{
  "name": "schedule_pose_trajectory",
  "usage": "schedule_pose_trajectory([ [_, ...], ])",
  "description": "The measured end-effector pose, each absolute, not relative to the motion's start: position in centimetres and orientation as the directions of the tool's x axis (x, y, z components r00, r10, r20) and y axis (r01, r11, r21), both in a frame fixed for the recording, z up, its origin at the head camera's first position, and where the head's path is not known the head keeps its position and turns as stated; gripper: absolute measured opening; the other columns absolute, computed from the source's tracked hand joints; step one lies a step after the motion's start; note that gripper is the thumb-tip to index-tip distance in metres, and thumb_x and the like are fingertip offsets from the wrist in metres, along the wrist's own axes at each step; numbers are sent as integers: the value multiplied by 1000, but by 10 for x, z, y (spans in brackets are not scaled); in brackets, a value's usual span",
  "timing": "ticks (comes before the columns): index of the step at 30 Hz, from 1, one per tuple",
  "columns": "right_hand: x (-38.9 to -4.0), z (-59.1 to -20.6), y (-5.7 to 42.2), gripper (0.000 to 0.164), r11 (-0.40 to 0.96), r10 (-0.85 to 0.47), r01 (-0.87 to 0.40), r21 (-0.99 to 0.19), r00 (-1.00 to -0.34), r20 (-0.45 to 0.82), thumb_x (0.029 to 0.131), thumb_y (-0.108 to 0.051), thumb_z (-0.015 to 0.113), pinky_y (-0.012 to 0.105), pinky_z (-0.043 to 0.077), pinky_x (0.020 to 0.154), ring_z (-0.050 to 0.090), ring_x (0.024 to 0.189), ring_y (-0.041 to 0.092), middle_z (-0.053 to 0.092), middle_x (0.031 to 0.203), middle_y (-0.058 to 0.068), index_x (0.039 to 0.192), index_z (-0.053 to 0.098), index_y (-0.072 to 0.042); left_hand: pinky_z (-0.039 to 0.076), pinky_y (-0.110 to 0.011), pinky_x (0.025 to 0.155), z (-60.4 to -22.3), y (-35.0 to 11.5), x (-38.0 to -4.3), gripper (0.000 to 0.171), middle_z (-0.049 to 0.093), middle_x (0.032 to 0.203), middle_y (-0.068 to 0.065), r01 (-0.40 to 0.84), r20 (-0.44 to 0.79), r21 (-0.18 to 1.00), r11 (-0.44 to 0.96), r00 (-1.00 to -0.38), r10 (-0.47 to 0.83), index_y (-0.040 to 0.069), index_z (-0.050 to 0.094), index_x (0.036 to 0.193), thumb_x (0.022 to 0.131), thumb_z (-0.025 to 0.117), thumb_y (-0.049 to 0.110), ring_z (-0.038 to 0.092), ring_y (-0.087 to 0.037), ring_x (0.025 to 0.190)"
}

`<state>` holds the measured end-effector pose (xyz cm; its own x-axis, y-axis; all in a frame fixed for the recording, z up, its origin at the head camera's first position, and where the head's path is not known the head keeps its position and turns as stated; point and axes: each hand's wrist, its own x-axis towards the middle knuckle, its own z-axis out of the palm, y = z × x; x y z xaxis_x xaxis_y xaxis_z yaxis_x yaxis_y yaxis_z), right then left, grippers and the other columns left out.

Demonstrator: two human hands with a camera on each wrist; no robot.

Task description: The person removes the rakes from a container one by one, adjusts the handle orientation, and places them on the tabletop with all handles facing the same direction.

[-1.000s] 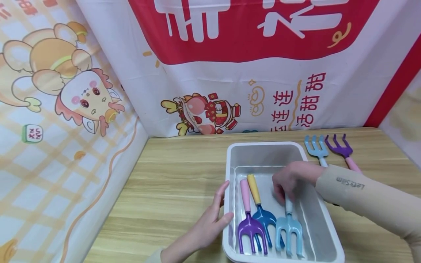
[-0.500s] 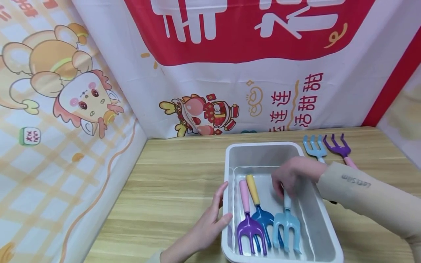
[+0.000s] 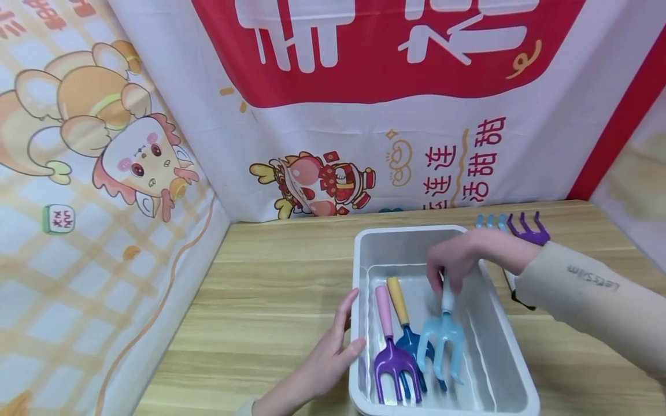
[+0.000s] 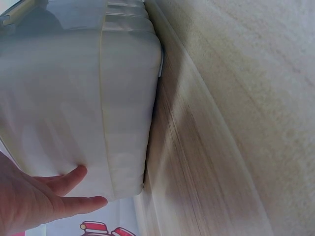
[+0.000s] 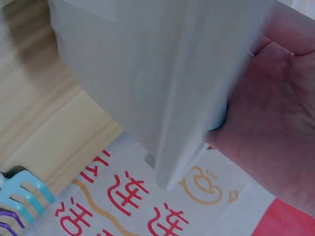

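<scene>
In the head view my right hand (image 3: 454, 263) reaches into a light grey plastic bin (image 3: 406, 230) and grips the pale handle of a light blue garden fork (image 3: 444, 329). Its tines point toward me and overlap a dark blue garden fork (image 3: 408, 341) with a yellow handle. Beside that lies a purple garden fork (image 3: 394, 359) with a pink handle. My left hand (image 3: 329, 352) touches the bin's left side with fairly straight fingers, thumb apart. The left wrist view shows those fingertips against the outer wall. In the right wrist view the bin wall hides most of the held handle.
Right of the bin, a light blue hand rake (image 3: 489, 221) and a purple hand rake (image 3: 529, 230) lie on the wooden table (image 3: 281, 277), partly covered by my right arm. Printed cloth (image 3: 312, 133) hangs behind the table and along its sides.
My right hand has drawn the light blue garden fork back toward the bin's far end and slightly left, raising it a little. My left hand keeps its place at the bin.
</scene>
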<state>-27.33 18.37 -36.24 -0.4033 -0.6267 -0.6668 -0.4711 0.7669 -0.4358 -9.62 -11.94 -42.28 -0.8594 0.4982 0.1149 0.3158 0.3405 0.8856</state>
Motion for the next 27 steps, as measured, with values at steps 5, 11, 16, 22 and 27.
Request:
schedule_pose_trajectory([
  [5,-237,-302,173,25,760,-643,-463,-456,-433,-632,76,2,73,39,46,84,54,87,16,63,90,-4,88,69,-19,48,-47,94,-423,-120,-96,71,41,144,-20,306,109,889,342,-865,490,33,3,156,99,46,31,48,-33,124],
  [11,-232,-290,184,23,734,-678,-467,-493,-454,-578,78,0,73,38,46,83,54,87,15,63,91,-6,90,69,-20,48,-45,93,-423,-121,-96,72,41,144,-20,304,108,890,341,-864,491,32,3,156,99,46,29,48,-33,124],
  [16,-229,-286,198,23,693,-721,-480,-537,-467,-513,79,-2,72,37,46,82,55,87,15,63,91,-7,92,70,-21,48,-46,94,-423,-121,-96,72,41,144,-20,311,113,889,336,-861,496,30,4,156,98,46,29,47,-34,124],
  [22,-223,-282,218,21,688,-722,-463,-560,-519,-458,83,-6,71,36,46,85,55,92,17,64,95,-8,95,70,-24,47,-46,95,-422,-120,-96,71,39,146,-20,314,114,888,336,-858,501,29,5,156,98,46,31,46,-34,126],
  [27,-215,-284,232,18,660,-739,-480,-577,-554,-385,87,-11,71,35,47,86,54,94,18,63,98,-9,98,70,-27,47,-46,95,-422,-120,-96,71,39,146,-21,308,108,888,340,-861,497,29,4,156,98,46,31,46,-33,126],
])
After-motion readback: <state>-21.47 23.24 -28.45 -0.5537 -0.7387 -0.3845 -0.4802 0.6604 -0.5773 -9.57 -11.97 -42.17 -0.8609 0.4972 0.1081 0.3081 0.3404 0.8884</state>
